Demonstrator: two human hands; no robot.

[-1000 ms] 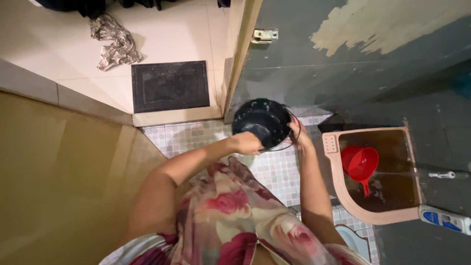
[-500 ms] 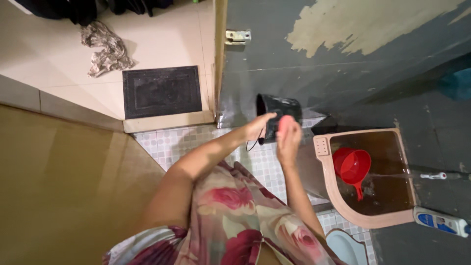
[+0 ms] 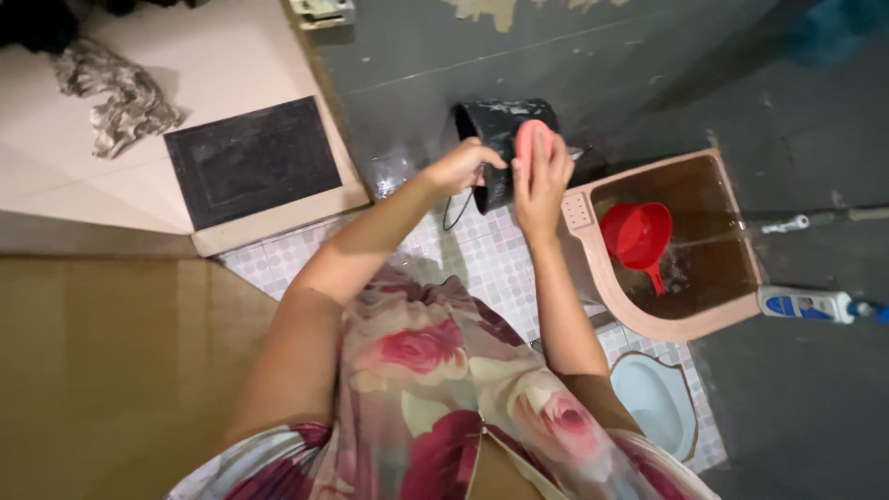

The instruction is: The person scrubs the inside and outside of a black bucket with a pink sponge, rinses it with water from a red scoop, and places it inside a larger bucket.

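Observation:
My left hand [image 3: 460, 165] grips the rim of a small black bucket [image 3: 491, 130], which is tipped on its side in the air with white suds on it. A thin wire handle hangs below the bucket. My right hand [image 3: 540, 181] presses a pink sponge [image 3: 530, 141] against the bucket's outer wall. Both hands are raised above the small-tiled floor [image 3: 505, 268], just left of a pink corner water basin [image 3: 648, 327].
A red dipper [image 3: 639, 236] floats in the basin's brownish water, and a thin stream runs in from a tap [image 3: 787, 223]. A white and blue bottle [image 3: 804, 304] lies right of it. A squat toilet [image 3: 657, 398], a dark doormat [image 3: 250, 162] and a crumpled rag [image 3: 116, 97] are nearby.
The bucket went from facing up to lying on its side. My right hand moved from the rim to the outer wall with the sponge. The view shifted right and down.

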